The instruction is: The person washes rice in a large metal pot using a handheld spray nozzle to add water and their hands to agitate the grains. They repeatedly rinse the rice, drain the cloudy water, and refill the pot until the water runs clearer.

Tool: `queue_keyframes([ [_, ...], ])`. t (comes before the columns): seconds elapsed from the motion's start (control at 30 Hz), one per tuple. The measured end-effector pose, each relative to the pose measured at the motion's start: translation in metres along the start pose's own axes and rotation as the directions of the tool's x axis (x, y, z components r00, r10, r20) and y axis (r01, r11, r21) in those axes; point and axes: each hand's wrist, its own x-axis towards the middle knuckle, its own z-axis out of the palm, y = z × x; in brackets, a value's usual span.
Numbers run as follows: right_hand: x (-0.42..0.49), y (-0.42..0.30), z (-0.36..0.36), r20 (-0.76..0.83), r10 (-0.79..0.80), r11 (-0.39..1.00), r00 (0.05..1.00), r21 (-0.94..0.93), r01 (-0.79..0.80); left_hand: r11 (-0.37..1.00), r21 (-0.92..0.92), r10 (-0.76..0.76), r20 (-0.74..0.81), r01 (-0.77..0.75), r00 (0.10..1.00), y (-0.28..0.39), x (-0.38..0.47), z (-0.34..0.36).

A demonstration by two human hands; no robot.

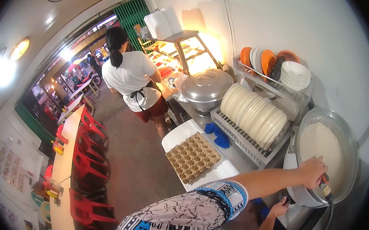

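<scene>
A wide, round metal vessel at the right holds pale, grainy food that looks like rice. My left hand reaches over its near rim, with curled fingers around a red-and-black handle; the handle's far end and the tool's kind are unclear. Lower down, beside the vessel's base, my right hand closes on a small black part, largely hidden. Left of the vessel, a slatted metal rack carries a row of cream plates. An egg carton tray lies on a white tabletop.
A lidded metal pot and a blue cloth stand near the rack. An upper shelf holds plates and bowls. Another person stands by the lit food display. Red chairs line a long table.
</scene>
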Motion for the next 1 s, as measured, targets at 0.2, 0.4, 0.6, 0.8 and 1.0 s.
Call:
queue_keyframes([
  [0.2, -0.017, -0.022, -0.008, 0.001, -0.145, 0.978, 0.989, 0.153, 0.143, 0.989, -0.042, -0.143, -0.013, 0.142, 0.990, 0.002, -0.002, -0.007],
  [0.4, -0.020, -0.017, -0.037, -0.163, -0.530, 0.848, 0.832, -0.085, 0.524, 0.985, 0.138, 0.102, 0.006, -0.102, 0.995, -0.010, -0.010, -0.023],
  [0.6, -0.020, -0.017, -0.039, -0.296, -0.471, 0.867, 0.831, 0.018, 0.498, 1.000, 0.010, -0.022, 0.097, 0.021, 0.995, -0.015, -0.010, -0.028],
  [0.8, -0.030, 0.003, -0.038, -0.243, -0.389, 0.909, 0.889, 0.057, 0.413, 0.999, -0.033, 0.005, 0.107, -0.002, 0.994, -0.021, -0.007, -0.029],
  [1.0, -0.047, -0.006, -0.031, -0.413, -0.284, 0.882, 0.866, 0.243, 0.405, 0.989, -0.151, 0.019, 0.149, 0.004, 0.989, -0.030, -0.001, -0.033],
])
